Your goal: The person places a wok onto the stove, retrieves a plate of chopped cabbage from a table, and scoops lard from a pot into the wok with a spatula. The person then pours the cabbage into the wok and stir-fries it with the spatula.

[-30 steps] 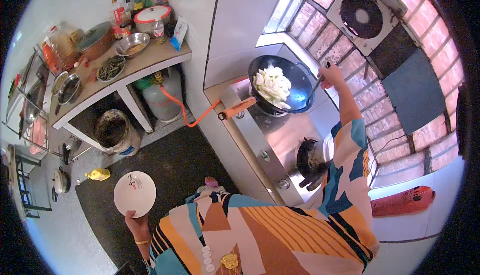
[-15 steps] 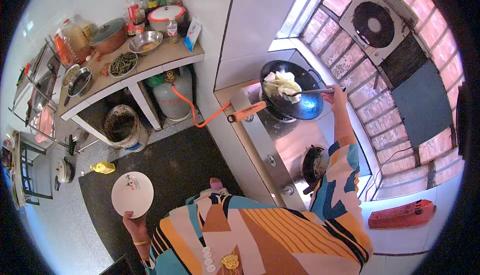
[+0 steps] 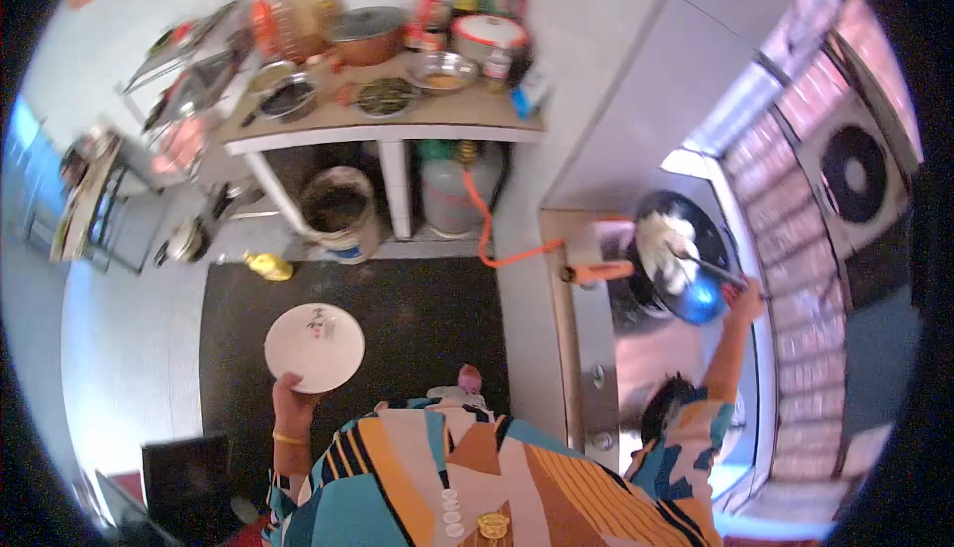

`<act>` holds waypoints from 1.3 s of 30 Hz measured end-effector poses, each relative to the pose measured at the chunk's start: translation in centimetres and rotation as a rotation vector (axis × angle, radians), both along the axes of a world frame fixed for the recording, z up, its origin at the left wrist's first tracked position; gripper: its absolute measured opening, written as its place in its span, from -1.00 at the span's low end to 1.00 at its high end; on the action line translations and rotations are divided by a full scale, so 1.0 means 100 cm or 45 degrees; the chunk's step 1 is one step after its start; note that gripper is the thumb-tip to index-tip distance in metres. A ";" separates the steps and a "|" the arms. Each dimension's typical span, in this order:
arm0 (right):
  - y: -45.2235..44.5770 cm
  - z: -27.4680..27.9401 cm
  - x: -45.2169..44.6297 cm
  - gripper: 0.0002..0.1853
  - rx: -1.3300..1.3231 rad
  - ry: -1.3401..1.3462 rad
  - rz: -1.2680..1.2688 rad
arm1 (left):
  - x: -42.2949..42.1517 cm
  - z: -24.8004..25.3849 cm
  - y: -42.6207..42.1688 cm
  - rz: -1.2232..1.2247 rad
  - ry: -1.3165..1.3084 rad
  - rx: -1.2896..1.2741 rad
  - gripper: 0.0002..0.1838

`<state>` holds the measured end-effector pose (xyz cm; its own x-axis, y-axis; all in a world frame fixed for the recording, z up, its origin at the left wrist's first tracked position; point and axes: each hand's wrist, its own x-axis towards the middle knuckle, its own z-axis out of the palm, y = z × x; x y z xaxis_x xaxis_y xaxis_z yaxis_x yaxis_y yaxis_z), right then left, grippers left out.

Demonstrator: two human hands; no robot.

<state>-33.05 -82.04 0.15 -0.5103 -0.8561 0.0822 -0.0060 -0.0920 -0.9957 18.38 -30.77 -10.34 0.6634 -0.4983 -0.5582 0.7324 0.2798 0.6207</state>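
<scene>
My left hand [image 3: 293, 410] grips the near rim of a white plate [image 3: 315, 348], which has dark printed lettering and nothing on it. The plate is held out above the dark mat. On the right, my right hand [image 3: 745, 302] is closed round the handle of a cooking spatula [image 3: 717, 271]. The spatula's head lies among pale, whitish food [image 3: 661, 241] in a black wok [image 3: 701, 217] on the stove. The wok's orange handle [image 3: 601, 271] points left, away from my hand. Blur keeps the food's kind unclear.
Behind, a counter [image 3: 343, 134] bears a bowl of green vegetables [image 3: 388, 96], a metal bowl [image 3: 444, 72], pots and bottles. Beneath stand a bucket [image 3: 340, 214] and a gas cylinder with an orange hose [image 3: 482, 219]. A yellow bottle [image 3: 268, 266] lies on the floor.
The view has turned left, so the counter and stove appear further right. Both hands keep their holds on the plate and the spatula.
</scene>
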 end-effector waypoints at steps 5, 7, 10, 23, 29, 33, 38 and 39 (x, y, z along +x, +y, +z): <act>-0.032 -0.051 -0.012 -0.76 0.027 0.133 0.209 | 0.009 -0.004 0.018 -0.035 -0.025 -0.001 -0.43; -0.005 -0.037 0.023 -0.76 0.148 0.006 0.163 | 0.003 0.008 0.017 -0.029 -0.054 0.013 -0.44; -0.011 -0.038 0.021 -0.76 0.155 0.208 -0.035 | 0.006 -0.004 0.026 -0.005 -0.044 0.011 -0.46; 0.042 -0.065 0.120 -0.80 0.123 0.973 0.601 | 0.006 -0.012 0.037 0.095 -0.085 -0.068 -0.33; 0.039 -0.063 0.124 -0.79 0.002 1.169 0.628 | -0.003 -0.013 0.033 0.152 -0.106 -0.092 -0.35; 0.014 -0.039 0.087 -0.77 -0.335 1.381 0.518 | -0.006 -0.013 0.034 0.167 -0.029 -0.079 -0.40; 0.040 -0.017 0.059 -0.81 -0.185 2.007 0.866 | -0.006 -0.010 0.035 0.223 0.038 -0.087 -0.47; 0.060 -0.017 0.070 -0.80 -0.165 2.014 1.002 | -0.007 -0.011 0.034 0.205 0.042 -0.090 -0.46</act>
<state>-26.02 -76.01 -1.59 0.6070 -0.7850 0.1234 -0.7839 -0.6170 -0.0688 17.70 -27.37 -11.46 0.7197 -0.4262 -0.5481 0.6943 0.4369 0.5719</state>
